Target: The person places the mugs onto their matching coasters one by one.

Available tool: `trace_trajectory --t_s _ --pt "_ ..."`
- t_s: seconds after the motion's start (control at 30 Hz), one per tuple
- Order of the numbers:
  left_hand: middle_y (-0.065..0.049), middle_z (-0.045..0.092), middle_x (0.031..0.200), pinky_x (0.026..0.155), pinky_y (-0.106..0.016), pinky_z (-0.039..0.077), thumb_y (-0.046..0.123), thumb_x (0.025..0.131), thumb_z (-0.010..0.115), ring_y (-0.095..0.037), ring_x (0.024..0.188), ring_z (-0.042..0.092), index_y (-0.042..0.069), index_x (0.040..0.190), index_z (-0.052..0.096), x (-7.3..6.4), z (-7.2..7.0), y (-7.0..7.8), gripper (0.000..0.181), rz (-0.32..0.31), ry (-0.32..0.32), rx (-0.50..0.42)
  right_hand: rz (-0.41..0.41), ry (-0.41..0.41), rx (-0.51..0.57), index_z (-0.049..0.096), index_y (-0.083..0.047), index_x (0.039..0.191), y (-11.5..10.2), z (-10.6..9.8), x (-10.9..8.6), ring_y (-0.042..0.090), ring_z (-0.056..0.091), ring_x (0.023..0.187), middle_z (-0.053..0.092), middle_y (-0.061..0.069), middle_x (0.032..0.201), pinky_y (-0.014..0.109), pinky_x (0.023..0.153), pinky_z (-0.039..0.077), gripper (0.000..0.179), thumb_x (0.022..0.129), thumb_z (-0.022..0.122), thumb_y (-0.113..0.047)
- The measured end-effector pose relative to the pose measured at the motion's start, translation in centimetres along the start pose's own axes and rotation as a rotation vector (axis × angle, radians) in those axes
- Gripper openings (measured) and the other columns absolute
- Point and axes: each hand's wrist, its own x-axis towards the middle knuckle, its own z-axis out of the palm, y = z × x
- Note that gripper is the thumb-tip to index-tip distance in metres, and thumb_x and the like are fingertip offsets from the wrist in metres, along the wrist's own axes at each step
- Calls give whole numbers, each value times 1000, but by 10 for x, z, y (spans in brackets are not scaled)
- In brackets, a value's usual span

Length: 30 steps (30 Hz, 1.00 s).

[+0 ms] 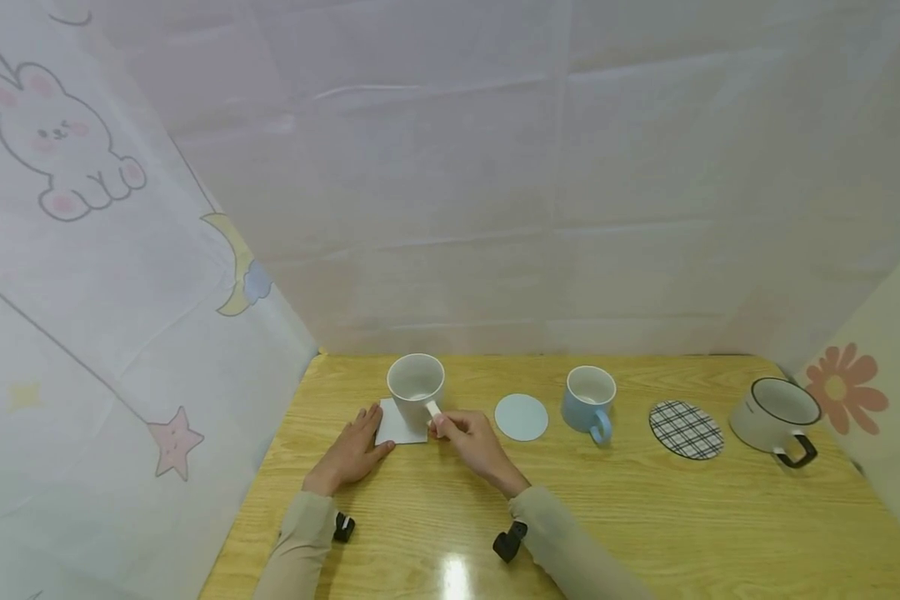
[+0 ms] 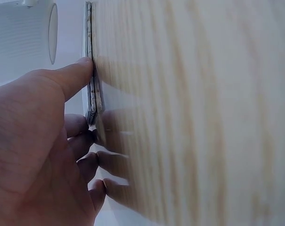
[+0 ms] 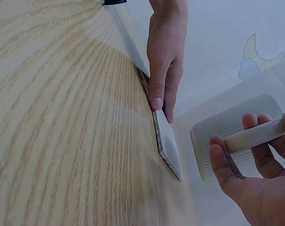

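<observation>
A white ribbed mug (image 1: 412, 385) is held by its handle (image 3: 255, 135), which my right hand (image 1: 474, 442) pinches between thumb and fingers. In the right wrist view a gap shows between the mug's base and the square white coaster (image 3: 169, 145), so the mug hangs just above it. My left hand (image 1: 354, 450) rests at the coaster's left side, fingers stretched out along it. Its thumb (image 2: 76, 77) touches the coaster's near edge in the left wrist view. The mug hides the back right part of the coaster in the head view.
Right of my right hand lies a round pale-blue coaster (image 1: 521, 417). Beyond it stand a blue mug (image 1: 581, 410), a round checked coaster (image 1: 686, 430) and a cream mug with a black handle (image 1: 765, 421). They share the wooden table (image 1: 420, 517), with curtains behind.
</observation>
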Motion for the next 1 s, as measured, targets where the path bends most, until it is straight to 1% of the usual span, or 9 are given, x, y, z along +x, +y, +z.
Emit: trace_trajectory --t_s 0.1,0.2,0.3,0.43,0.53,0.63,0.73,0.87,1.0 --pt "-28 21 174 130 -70 17 34 111 58 -50 162 17 -8 166 23 -2 -1 0 77 -22 -14 8 0 -2 -8 76 12 108 1 3 2 38 74 105 78 26 107 51 97 62 32 111 58 -15" --pt "-28 21 174 130 -70 16 34 111 58 -50 162 17 -8 166 24 -3 -2 0 77 -30 -21 7 11 0 -9 75 13 108 2 5 3 34 75 104 79 23 106 52 97 62 32 111 58 -15" --pt "-28 22 174 129 -71 16 33 111 59 -51 162 17 -8 165 25 -2 -1 -1 76 -23 -17 2 19 7 -7 76 12 107 3 6 4 31 75 103 79 23 106 55 98 61 33 111 58 -15" --pt "-29 21 174 129 -72 16 33 112 58 -51 161 17 -9 165 25 -1 0 -2 76 -13 -16 0 2 7 0 75 13 106 7 6 6 31 76 103 78 27 107 58 98 61 32 111 57 -14" --pt "-30 21 174 129 -72 17 32 112 58 -52 161 18 -9 165 24 -1 0 0 76 2 -14 -1 -17 9 2 75 12 104 9 7 8 30 75 102 77 28 106 56 97 62 31 111 57 -12" --pt "-32 22 172 126 -75 18 30 110 60 -55 160 19 -11 164 25 -1 -1 1 76 21 -3 -8 -23 13 -14 77 9 101 11 8 9 28 74 100 78 26 103 53 95 63 29 110 59 -11" --pt "-34 23 171 125 -76 19 27 109 62 -57 158 20 -13 163 26 0 0 0 76 30 9 -16 -19 11 -33 78 9 101 12 9 9 26 73 98 79 23 101 50 94 63 28 109 59 -11" --pt "-32 23 172 128 -73 18 28 110 61 -54 160 19 -10 164 25 0 1 0 76 7 3 -7 -17 -6 -24 77 12 105 13 11 10 20 73 99 79 21 102 51 95 63 30 110 58 -11" --pt "-29 23 173 129 -71 17 31 111 59 -51 161 18 -8 166 24 -1 1 1 76 -7 -6 -7 -8 -1 -35 77 12 107 13 12 10 15 71 98 79 19 103 51 96 63 31 110 58 -12"
